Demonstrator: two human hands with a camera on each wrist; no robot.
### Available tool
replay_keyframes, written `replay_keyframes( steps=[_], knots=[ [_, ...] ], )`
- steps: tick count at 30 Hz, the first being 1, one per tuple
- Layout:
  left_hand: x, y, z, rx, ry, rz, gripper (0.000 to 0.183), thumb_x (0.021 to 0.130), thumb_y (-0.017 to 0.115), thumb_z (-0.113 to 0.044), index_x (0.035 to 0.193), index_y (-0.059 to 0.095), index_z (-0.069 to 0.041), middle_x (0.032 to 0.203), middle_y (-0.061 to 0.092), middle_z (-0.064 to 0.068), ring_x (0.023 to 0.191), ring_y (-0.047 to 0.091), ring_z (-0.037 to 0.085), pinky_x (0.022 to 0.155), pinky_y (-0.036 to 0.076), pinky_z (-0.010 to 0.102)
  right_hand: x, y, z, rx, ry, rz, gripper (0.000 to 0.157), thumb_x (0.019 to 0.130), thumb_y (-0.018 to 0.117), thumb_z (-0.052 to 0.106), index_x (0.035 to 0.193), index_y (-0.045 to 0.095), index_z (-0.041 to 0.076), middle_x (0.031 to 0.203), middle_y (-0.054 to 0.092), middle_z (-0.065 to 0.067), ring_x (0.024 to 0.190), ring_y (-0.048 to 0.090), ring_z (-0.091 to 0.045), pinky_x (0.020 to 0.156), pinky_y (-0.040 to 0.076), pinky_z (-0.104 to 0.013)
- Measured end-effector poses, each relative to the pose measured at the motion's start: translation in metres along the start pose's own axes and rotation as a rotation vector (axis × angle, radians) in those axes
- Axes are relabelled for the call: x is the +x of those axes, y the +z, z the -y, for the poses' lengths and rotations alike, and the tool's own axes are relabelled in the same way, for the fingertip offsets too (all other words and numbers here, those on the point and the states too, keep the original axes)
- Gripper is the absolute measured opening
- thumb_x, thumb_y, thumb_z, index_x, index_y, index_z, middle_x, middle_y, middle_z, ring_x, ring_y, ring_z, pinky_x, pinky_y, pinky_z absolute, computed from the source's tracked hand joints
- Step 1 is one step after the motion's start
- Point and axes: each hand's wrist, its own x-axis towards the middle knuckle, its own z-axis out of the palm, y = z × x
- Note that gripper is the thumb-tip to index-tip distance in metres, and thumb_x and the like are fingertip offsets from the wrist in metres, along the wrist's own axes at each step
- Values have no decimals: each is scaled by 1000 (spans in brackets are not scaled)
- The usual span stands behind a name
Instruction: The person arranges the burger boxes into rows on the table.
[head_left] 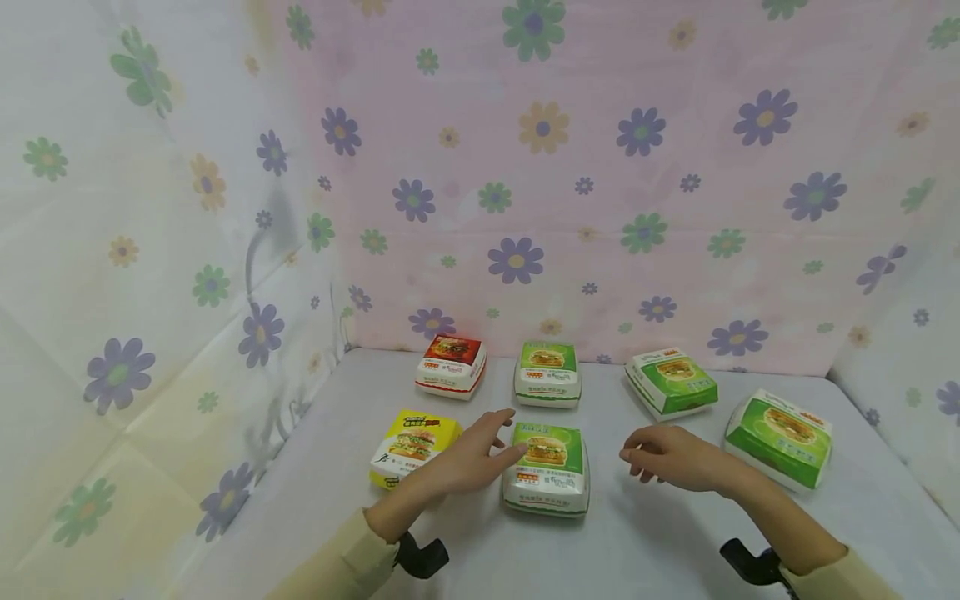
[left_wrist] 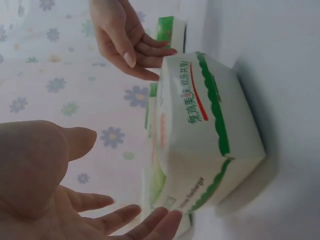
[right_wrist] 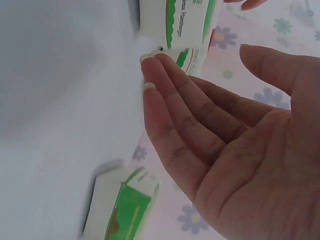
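A green and white hamburger box (head_left: 546,471) lies at the front middle of the table, between the two hands. My left hand (head_left: 471,458) hovers at its left side, fingers spread and holding nothing; in the left wrist view the left fingers (left_wrist: 145,225) come close to the box's corner, and whether they touch it I cannot tell. To the box's right, my right hand (head_left: 667,457) is held above the table, apart from the box. Its fingers (right_wrist: 170,120) are loosely bent with nothing in them. A yellow hamburger box (head_left: 412,446) sits left of my left hand, partly hidden by it.
Along the back stand a red and white box (head_left: 452,365), a green box (head_left: 547,373) and a tilted green box (head_left: 672,382). Another green box (head_left: 780,437) lies at the right, beyond my right hand. A flower-patterned cloth (head_left: 465,167) hangs behind and beside the white table (head_left: 600,550).
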Motion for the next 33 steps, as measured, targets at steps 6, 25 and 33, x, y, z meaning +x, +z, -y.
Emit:
replay_keyframes(
  steps=[6,25,33],
  knots=[
    [9,-1,-16,20,39,-23,65,93,51,-50,144,32,-17,137,42,2,114,51,20,85,49,32,-10,-12,-7,-23,-4,-43,37,95,55,34,112,61,1,86,65,-3,82,63,-21,67,53,-36],
    [66,20,-63,18,92,26,73,89,52,-56,147,27,-19,142,41,2,113,54,17,86,48,29,-24,-65,-30,-173,65,-202,43,96,53,34,120,56,-2,98,64,-6,86,59,-19,68,49,-32],
    [88,35,-80,-29,38,59,72,89,54,-54,146,28,-18,138,45,3,110,55,15,82,49,30,-21,-87,-46,-230,78,-277,57,97,51,36,128,44,-11,108,61,-22,93,60,-32,68,52,-39]
  ],
)
